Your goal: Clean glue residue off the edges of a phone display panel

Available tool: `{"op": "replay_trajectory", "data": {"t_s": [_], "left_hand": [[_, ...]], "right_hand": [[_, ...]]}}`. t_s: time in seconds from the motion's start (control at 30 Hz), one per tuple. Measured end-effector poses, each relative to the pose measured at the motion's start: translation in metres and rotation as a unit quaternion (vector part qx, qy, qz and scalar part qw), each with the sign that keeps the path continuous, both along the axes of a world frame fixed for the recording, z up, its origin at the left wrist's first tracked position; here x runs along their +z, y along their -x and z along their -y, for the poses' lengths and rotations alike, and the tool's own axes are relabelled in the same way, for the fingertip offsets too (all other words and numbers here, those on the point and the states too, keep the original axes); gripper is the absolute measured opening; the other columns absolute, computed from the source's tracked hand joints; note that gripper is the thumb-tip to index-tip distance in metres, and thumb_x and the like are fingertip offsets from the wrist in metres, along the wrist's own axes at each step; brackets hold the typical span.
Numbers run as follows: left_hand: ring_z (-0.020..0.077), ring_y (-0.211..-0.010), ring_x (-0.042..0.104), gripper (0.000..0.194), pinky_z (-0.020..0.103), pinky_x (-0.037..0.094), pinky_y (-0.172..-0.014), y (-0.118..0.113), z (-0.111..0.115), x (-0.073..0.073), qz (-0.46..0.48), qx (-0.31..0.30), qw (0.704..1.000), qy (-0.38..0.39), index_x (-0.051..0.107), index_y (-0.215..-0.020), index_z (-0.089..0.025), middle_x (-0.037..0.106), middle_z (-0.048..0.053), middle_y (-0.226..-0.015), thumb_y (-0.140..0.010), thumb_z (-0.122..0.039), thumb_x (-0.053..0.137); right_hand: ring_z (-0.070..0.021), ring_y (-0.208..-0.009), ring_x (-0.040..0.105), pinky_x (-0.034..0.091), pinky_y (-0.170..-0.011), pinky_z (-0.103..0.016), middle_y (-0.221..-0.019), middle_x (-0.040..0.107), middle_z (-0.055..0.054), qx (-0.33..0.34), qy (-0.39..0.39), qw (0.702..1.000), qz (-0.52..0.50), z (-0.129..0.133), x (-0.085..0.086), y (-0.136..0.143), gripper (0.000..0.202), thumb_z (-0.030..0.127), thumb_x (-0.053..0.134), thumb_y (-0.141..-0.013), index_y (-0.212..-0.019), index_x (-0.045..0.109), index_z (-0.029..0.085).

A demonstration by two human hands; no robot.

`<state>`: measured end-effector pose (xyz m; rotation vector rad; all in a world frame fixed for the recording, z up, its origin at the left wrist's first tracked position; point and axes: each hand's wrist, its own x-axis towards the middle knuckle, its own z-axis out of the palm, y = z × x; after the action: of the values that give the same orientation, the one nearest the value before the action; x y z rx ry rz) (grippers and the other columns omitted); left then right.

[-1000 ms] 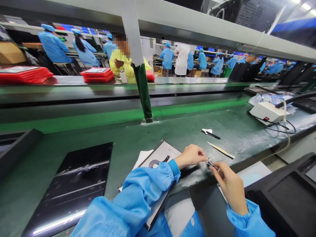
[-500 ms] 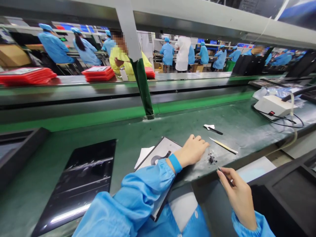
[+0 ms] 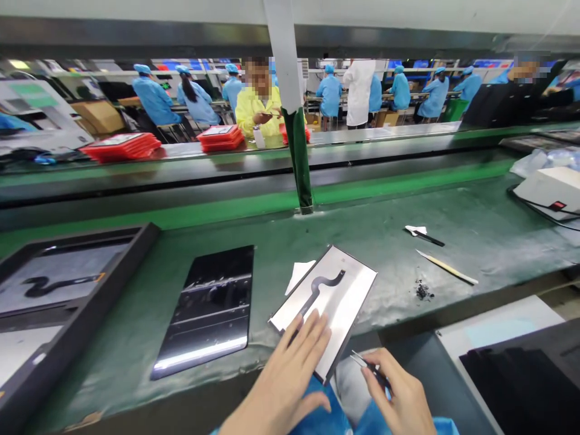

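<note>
A tablet display panel [image 3: 348, 296] with a silvery back and a dark curved ribbon cable [image 3: 319, 284] lies tilted at the bench's front edge, its near corner past the edge. My left hand [image 3: 301, 356] rests over its lower left part, fingers stretched out. Just right of the panel's near corner, my right hand [image 3: 396, 386] is closed around dark tweezers [image 3: 371, 367], whose metal tips point up and left toward the panel. A piece of white paper [image 3: 299, 275] shows from under the panel's left side.
Left lie a glossy black panel [image 3: 211, 302] and a black foam tray [image 3: 97, 296] holding another display panel. To the right are dark scraps [image 3: 423, 291], a yellow-handled pointed tool [image 3: 446, 267] and a black stick tool [image 3: 430, 237]. A green post [image 3: 299, 163] stands behind.
My left hand has come back from near the dark scraps onto the display panel. My right hand has moved left with the tweezers, closer to the panel. The view has turned left.
</note>
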<state>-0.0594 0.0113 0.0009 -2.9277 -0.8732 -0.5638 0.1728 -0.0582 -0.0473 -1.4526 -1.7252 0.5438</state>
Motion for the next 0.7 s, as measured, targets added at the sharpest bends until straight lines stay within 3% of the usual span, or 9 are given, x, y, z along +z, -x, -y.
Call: {"op": "replay_trajectory", "data": {"t_s": [0.13,0.23,0.43,0.7], "left_hand": [[0.0310,-0.144,0.038,0.048,0.047,0.037,-0.114,-0.010,0.015,-0.036,0.055,0.031,0.997,-0.035,0.042,-0.146,-0.006,0.051,0.016,-0.147,-0.100,-0.018,0.050],[0.0272,-0.144,0.038,0.056,0.046,0.039,-0.114,-0.014,0.016,-0.043,0.100,0.033,0.994,-0.028,0.041,-0.147,-0.006,0.053,0.015,-0.146,-0.092,0.002,0.040],[0.0265,-0.143,0.040,0.065,0.048,0.042,-0.114,-0.013,0.015,-0.043,0.132,0.034,0.991,-0.017,0.039,-0.148,-0.007,0.055,0.015,-0.144,-0.084,0.007,0.039],[0.0276,-0.144,0.038,0.061,0.050,0.042,-0.113,-0.015,0.015,-0.047,0.150,0.030,0.988,-0.002,0.044,-0.144,-0.006,0.055,0.016,-0.144,-0.084,0.007,0.040]], "right_hand": [[-0.0134,-0.058,0.065,0.051,-0.056,-0.020,-0.080,0.070,-0.002,-0.005,-0.010,1.000,0.003,0.003,-0.001,0.009,0.014,0.027,0.051,-0.099,-0.096,0.064,0.023],[-0.0125,-0.055,0.063,0.051,-0.055,-0.020,-0.078,0.070,-0.001,-0.022,-0.024,0.999,0.015,0.002,0.001,0.012,0.014,0.026,0.051,-0.098,-0.093,0.064,0.023],[-0.0130,-0.053,0.063,0.050,-0.054,-0.021,-0.077,0.070,-0.002,-0.025,-0.035,0.999,0.024,0.001,-0.002,0.018,0.013,0.025,0.052,-0.098,-0.094,0.065,0.023],[-0.0147,-0.057,0.066,0.053,-0.056,-0.021,-0.076,0.072,-0.003,-0.033,-0.033,0.999,0.008,-0.001,-0.002,0.018,0.014,0.024,0.054,-0.096,-0.094,0.068,0.022]]}}
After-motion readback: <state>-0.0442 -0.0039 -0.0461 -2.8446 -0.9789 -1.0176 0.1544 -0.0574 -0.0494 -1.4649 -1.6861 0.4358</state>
